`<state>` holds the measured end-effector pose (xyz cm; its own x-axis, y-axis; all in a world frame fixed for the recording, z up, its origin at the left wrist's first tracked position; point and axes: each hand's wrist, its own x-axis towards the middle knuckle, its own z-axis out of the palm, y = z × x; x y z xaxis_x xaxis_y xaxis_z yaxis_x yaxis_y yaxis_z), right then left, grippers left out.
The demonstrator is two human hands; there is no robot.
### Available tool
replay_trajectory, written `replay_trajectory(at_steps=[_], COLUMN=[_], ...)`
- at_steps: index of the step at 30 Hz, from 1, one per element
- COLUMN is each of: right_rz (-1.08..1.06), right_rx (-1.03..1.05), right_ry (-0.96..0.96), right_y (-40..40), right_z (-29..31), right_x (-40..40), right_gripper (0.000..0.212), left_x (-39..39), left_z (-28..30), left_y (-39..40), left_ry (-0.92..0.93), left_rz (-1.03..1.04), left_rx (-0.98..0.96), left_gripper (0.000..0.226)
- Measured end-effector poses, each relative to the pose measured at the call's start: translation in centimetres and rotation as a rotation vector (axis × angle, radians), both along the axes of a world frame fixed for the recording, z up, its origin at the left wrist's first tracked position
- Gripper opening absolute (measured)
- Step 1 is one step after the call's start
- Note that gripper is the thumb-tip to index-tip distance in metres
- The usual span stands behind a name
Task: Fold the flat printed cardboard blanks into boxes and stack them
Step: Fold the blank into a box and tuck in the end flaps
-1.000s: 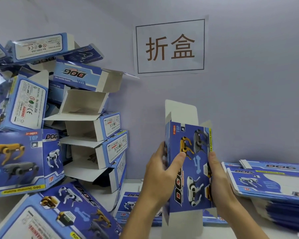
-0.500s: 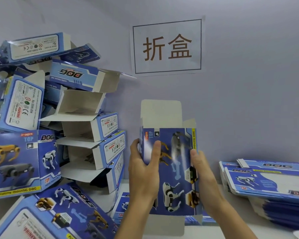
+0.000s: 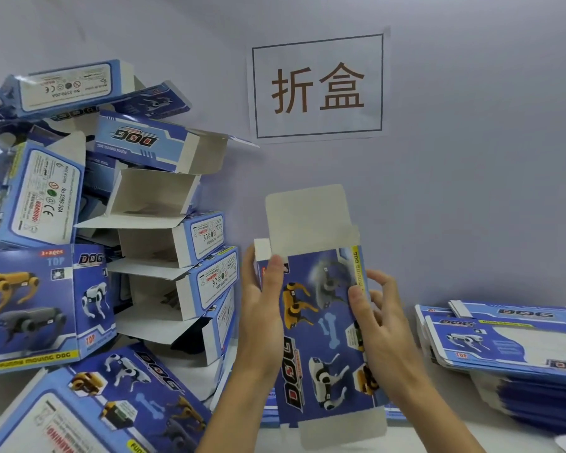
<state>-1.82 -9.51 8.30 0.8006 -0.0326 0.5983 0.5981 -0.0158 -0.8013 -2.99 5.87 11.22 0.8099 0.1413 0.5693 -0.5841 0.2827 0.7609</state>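
Cardboard heap, far left: folded boxes [image 3: 89,243] piled loosely against the wall, some upright, some on their sides; most likely dropped there as finished, with several white flaps hanging open toward the middle.
Count of folded boxes: upward of ten visible, exact number not readable where they overlap and run off the edge.
Wall sign [image 3: 319,86]: one sheet, two brown characters in a dark frame, fixed above the work spot; probably a station label.
Left hand [image 3: 262,322]: thumb laid over the printed front near the top corner, fingers wrapped behind the left edge; holding the blank, seemingly as the steadying side.
Blank in work [image 3: 321,338]: one, held upright between both hands in front of the wall, clear of the table; white top flap standing up, white bottom flap hanging down, both unfolded. Upright hold judged to leave both ends free for tucking.
Right hand [image 3: 379,325]: thumb pressed on the front near the right edge, fingers curved behind it; gripping the blank, likely squeezing the sleeve open.
Flat blanks lower centre [image 3: 272,410]: a few lying on the table under the held one, count hidden.
Stack of flat blanks, right [image 3: 510,348]: one thick pile within reach of the right hand, too many layers to count.
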Motion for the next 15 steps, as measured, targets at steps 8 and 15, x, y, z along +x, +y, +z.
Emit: replay_trajectory(at_steps=[8,15], right_rz=[0.094,0.078], right_rx=[0.058,0.099], right_ry=[-0.041,-0.161], right_y=[0.7,0.1], right_z=[0.6,1.0], right_x=[-0.5,-0.5], right_gripper=[0.053,0.062], left_x=[0.0,-0.3], left_z=[0.0,-0.2], left_y=[0.0,-1.5], left_ry=[-0.068,-0.189], left_rz=[0.127,0.182], left_rx=[0.034,0.188], left_gripper=[0.075,0.067])
